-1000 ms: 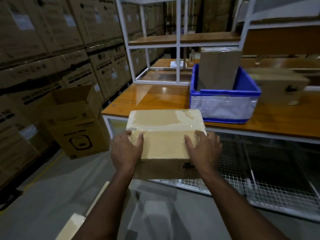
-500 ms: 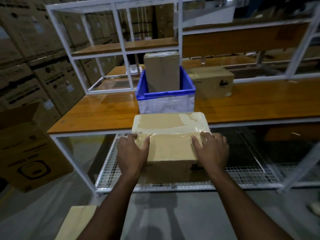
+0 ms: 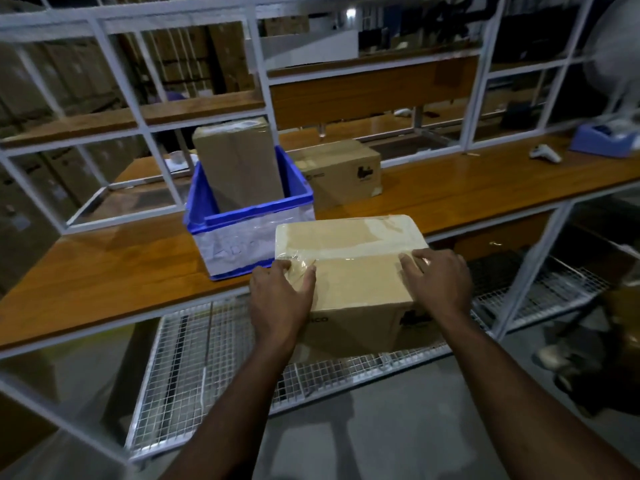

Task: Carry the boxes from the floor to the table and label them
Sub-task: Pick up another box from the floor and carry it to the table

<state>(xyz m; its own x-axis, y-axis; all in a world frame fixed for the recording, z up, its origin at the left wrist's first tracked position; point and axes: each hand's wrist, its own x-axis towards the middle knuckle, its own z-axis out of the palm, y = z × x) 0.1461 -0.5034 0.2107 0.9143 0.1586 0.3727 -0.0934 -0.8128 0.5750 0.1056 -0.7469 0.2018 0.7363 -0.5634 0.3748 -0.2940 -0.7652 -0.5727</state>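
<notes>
I see a dim warehouse; a white metal shelving frame [image 3: 266,81] rises behind the wooden worktop [image 3: 104,268]; wire-mesh shelf [image 3: 207,368] beneath it; grey floor [image 3: 363,441] below.

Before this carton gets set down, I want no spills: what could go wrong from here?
The carried box hangs at the table edge, right beside the blue bin; swinging left could knock it. Its top is glossy tape, and both the left hand and the right hand grip only its near corners, so it might slip or tip forward.

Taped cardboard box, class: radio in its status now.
Both hands, left and right, grip the taped brown cardboard box. Box at the wooden table edge, not set down. Blue plastic crate close on its left.
</notes>
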